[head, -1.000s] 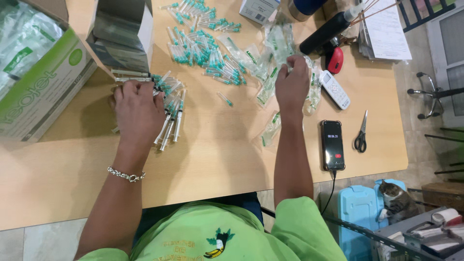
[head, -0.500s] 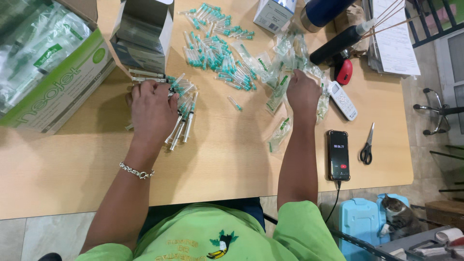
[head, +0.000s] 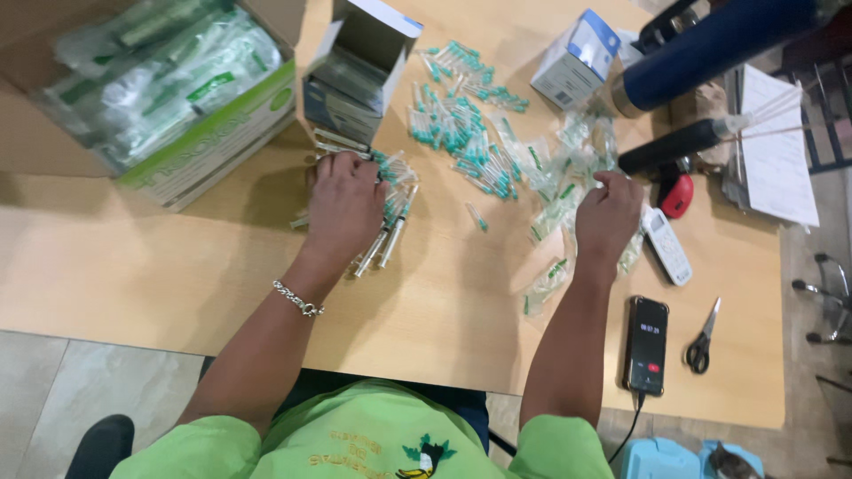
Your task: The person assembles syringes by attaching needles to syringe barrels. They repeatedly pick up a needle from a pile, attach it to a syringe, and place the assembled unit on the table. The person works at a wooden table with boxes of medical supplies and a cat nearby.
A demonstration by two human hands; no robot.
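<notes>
Dozens of small clear plastic syringes with teal green caps [head: 461,142] are spread loose across the pale wooden table [head: 160,266], so the unwrapped pile is already decent. The left hand [head: 344,206] lies palm-down with fingers curled over a bundle of unwrapped clear syringes [head: 390,226] just in front of the small open grey and white cardboard box [head: 359,75]; looks like it's gathering them, though I can't tell how tight the hold is. The right hand [head: 608,217] has its fingers bent down into the heap of crumpled clear plastic wrappers with green print [head: 559,191], pinching at something I can't make out.

What's left looks like plenty: the big green and white carton [head: 204,146] at the far left corner is stuffed with sealed packs.

Room-wise, the near strip of table is bare. The right side is crowded: black phone on a cable [head: 646,344], black-handled scissors [head: 703,337] near the edge, white remote [head: 666,244].
</notes>
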